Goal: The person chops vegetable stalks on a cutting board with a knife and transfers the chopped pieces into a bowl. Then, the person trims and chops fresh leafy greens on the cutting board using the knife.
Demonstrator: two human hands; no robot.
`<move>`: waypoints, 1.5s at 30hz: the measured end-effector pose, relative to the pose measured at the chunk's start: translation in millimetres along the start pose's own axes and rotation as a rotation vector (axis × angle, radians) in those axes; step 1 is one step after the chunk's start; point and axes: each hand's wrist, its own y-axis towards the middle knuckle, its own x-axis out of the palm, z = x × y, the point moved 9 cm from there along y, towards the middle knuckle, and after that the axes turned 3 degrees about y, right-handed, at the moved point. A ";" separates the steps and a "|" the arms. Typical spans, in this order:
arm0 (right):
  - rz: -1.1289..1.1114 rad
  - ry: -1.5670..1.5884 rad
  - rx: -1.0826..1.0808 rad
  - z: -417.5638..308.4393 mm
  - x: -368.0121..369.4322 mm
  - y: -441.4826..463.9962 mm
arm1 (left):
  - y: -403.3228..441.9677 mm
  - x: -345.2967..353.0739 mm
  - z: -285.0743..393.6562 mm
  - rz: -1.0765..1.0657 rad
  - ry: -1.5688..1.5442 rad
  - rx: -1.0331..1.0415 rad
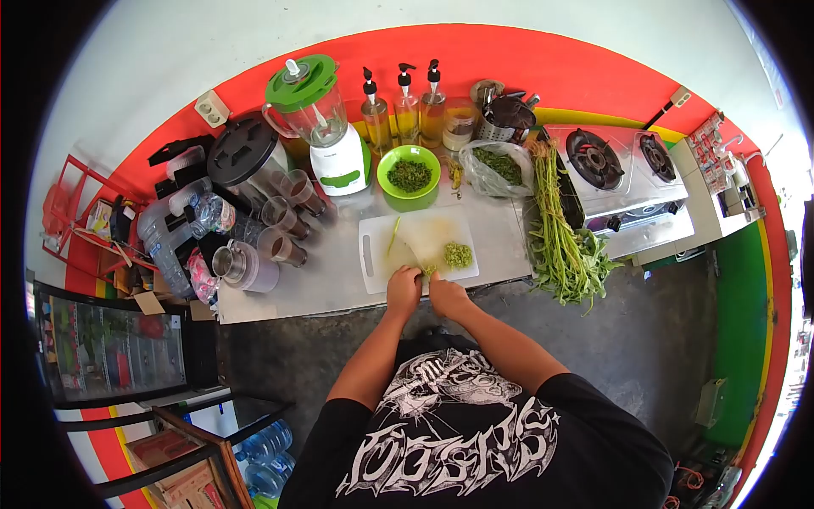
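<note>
A white cutting board (373,276) lies at the counter's front edge. At its lower edge my left hand (404,287) is closed, its fingertips pressed on green stems (429,270). Right beside it, my right hand (448,294) is closed around what looks like a knife; its handle is hidden in the fist and the thin pale blade (413,255) is hard to make out against the board. A small heap of chopped greens (458,254) sits on the board's right side. One loose green stem (393,236) lies on the left side.
Behind the board stand a green bowl (408,200) of chopped greens, a blender (339,161) and pump bottles (407,114). A plastic bag (500,174) of greens and a long leafy bunch (560,229) lie right, beside a gas stove (623,182). Tumblers (282,246) stand left.
</note>
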 end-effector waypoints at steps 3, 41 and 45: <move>-0.056 -0.015 0.020 -2.2 -1.7 -4.8 | 5.4 -0.9 -3.7 0.001 -0.062 -0.026; 0.025 0.080 0.004 0.6 13.6 6.4 | 1.3 -1.2 -23.4 -0.045 -0.085 -0.113; 0.032 0.083 0.011 13.4 14.3 -8.0 | -1.0 0.8 -24.8 -0.017 -0.101 -0.110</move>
